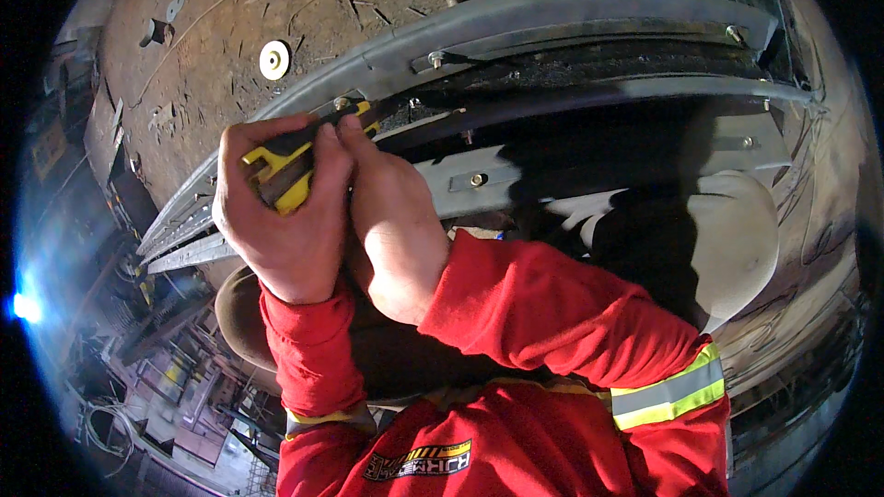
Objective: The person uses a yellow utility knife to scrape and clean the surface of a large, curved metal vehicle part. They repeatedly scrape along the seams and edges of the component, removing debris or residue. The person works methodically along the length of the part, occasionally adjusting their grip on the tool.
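My left hand (293, 253) is closed around a yellow-and-black hand tool (296, 191), whose exact kind is hard to make out under the fingers. Pressed against it, my right hand (398, 216) is closed too, its thumb and fingertips pinching the tool's far end. Both hands are over a curved grey metal rail (368, 69) with slots and bolts. A bolt (343, 103) shows just beyond my fingertips. Nearer me lies another slotted metal strip (442, 175) with a brass-coloured nut (478, 179).
A pale round disc (274, 60) lies on the rusty brown surface (212, 46) beyond the rail, with scattered dark scraps. My knee (737, 239) rests at the right. To the far left, a bright light (28, 308) glares above a lower, cluttered workshop area.
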### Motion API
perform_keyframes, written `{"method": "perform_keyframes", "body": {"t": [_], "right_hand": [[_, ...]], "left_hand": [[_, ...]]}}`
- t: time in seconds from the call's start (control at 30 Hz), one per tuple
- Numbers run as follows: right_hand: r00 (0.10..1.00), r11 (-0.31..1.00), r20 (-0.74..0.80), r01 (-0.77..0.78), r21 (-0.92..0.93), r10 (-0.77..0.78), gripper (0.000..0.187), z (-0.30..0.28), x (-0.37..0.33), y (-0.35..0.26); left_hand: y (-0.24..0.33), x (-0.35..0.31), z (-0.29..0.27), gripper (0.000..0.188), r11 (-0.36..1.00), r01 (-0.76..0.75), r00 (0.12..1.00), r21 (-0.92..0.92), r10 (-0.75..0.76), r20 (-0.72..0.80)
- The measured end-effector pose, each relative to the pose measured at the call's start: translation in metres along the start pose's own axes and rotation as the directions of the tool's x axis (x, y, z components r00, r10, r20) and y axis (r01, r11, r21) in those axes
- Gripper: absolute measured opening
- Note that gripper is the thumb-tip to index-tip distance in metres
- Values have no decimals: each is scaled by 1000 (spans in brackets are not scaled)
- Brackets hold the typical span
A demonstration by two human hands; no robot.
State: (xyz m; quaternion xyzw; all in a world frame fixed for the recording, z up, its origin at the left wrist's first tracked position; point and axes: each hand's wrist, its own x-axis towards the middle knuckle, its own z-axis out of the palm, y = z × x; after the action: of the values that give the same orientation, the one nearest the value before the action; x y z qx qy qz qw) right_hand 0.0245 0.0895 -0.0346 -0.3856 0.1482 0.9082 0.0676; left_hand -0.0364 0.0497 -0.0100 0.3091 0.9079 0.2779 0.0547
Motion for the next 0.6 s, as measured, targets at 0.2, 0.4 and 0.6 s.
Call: {"method": "perform_keyframes", "body": {"t": [0.2, 0.4, 0.6], "right_hand": [[1000, 1000, -5, -5, -30, 5, 34, 3, -1, -3], [999, 1000, 41, -8, 14, 7, 33, 2, 0, -2], [998, 997, 28, -66, 40, 64, 33, 7, -1, -7]], "left_hand": [[1, 0, 1, 19, 999, 33, 999, -13, -33, -26], [-2, 0, 2, 18, 1000, 7, 999, -14, -8, -47], [0, 4, 1, 17, 1000, 5, 999, 22, -4, -44]]}}
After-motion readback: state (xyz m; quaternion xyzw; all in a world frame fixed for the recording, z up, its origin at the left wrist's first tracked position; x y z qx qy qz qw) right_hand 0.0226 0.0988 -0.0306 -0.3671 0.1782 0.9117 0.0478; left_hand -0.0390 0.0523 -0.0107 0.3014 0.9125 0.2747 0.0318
